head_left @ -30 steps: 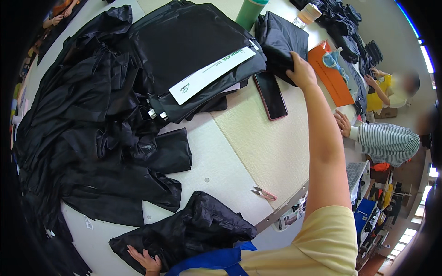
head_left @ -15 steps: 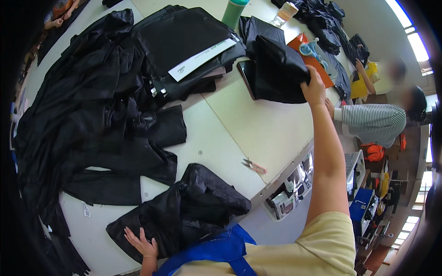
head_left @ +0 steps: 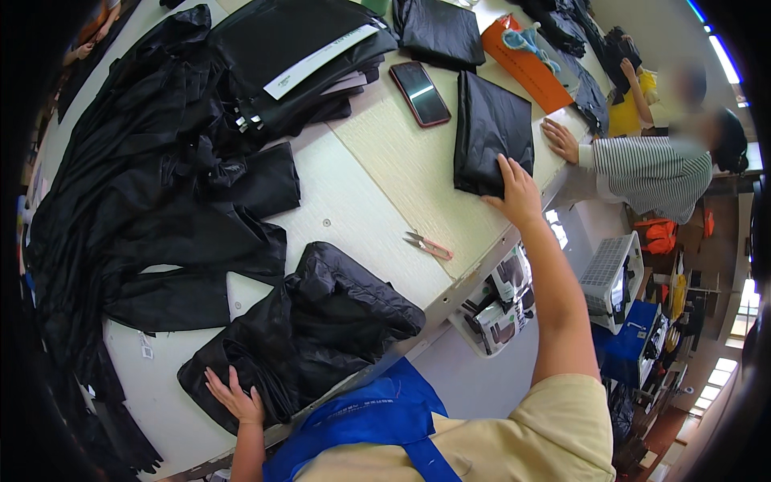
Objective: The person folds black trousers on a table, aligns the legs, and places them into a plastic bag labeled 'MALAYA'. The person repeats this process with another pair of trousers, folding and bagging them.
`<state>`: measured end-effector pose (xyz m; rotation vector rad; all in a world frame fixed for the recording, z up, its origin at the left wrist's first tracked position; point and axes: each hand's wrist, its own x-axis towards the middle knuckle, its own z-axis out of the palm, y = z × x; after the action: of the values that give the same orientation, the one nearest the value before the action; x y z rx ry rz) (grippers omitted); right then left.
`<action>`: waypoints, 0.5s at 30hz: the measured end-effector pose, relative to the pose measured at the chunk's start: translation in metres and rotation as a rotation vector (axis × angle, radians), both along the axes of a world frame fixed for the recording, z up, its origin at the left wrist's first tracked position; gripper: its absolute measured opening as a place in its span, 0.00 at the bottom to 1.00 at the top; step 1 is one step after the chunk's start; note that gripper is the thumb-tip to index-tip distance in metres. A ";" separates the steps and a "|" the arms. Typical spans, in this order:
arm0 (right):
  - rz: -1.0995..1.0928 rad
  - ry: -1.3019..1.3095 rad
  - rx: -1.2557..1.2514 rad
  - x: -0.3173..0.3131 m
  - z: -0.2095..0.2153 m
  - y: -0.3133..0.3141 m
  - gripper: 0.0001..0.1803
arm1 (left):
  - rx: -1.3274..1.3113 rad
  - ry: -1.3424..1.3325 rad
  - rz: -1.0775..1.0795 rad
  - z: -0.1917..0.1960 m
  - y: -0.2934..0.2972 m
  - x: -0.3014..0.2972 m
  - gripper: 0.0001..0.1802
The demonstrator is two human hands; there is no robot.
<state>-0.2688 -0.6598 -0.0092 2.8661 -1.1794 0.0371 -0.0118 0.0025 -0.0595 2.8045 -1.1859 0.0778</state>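
Note:
A folded black garment (head_left: pixel 494 128) lies on the table at the right. My right hand (head_left: pixel 518 189) rests on its near edge, fingers on top and thumb spread to the side. At the front, my left hand (head_left: pixel 234 399) lies with fingers apart on a loosely bunched shiny black garment (head_left: pixel 321 309) at the table's edge. Just beyond the folded garment are a dark-screened phone (head_left: pixel 420 94) and another folded black piece (head_left: pixel 438 32). Between the two garments lie thread snips (head_left: pixel 429 245) with pink handles.
Black garments (head_left: pixel 152 233) spread over the left side. A black stack (head_left: pixel 297 48) carries a white printed strip (head_left: pixel 321 60). At right, a striped-sleeved person's hand (head_left: pixel 560 140) rests on the table near an orange bag (head_left: pixel 526 64). A grey crate (head_left: pixel 612 273) stands beyond the edge.
My right hand has brought the folded garment toward me and laid it flat, uncovering the phone. Its grip has loosened. My left hand stays on the bunched garment; the view has shifted slightly.

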 end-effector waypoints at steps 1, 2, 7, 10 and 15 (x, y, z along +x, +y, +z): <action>0.012 0.019 0.051 -0.004 -0.001 -0.005 0.54 | 0.002 -0.001 -0.003 -0.001 -0.001 0.001 0.34; 0.055 0.059 0.034 -0.006 0.000 -0.005 0.51 | 0.006 -0.001 -0.001 -0.001 -0.001 0.001 0.34; 0.145 0.081 0.068 -0.067 0.007 0.045 0.52 | -0.012 -0.008 -0.009 -0.004 -0.004 -0.002 0.34; 0.184 0.182 0.150 -0.081 0.029 0.087 0.59 | -0.019 -0.010 0.002 -0.003 0.000 -0.006 0.34; 0.164 -0.080 -0.145 -0.102 0.009 0.105 0.22 | -0.021 0.076 0.077 0.012 -0.004 -0.009 0.42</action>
<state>-0.3708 -0.5544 -0.0002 2.8481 -0.9077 0.2340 -0.0208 -0.0018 -0.0477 2.8070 -1.0554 -0.0110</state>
